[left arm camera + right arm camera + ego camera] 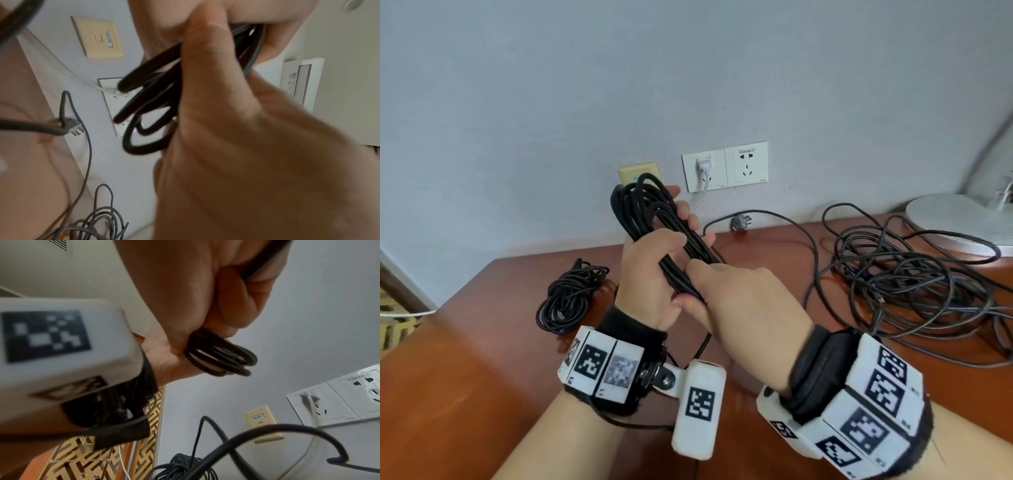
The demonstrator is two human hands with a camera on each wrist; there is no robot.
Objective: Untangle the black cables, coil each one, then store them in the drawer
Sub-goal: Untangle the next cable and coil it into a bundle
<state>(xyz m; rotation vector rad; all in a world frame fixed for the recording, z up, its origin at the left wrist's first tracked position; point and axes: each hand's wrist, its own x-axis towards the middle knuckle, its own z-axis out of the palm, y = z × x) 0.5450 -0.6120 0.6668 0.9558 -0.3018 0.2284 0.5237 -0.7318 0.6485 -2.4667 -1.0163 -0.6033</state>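
A bundle of black cable [650, 212] is held upright above the brown table [482, 377]. My left hand [654, 270] grips its middle, thumb across the front; the upper loops [144, 105] stick out past it. My right hand [743, 298] pinches a strand against the bundle's lower part. The lower loops [222, 356] poke out below the left hand. A loose strand [702, 346] hangs under the hands. One coiled black cable [568, 298] lies on the table to the left. A loose tangle of black cables [911, 284] lies to the right. No drawer is in view.
Wall sockets [726, 164] with a white plug and cord sit behind the bundle. A grey plug [739, 222] on a black lead lies by the wall. A round white lamp base [955, 219] stands at the table's back right corner.
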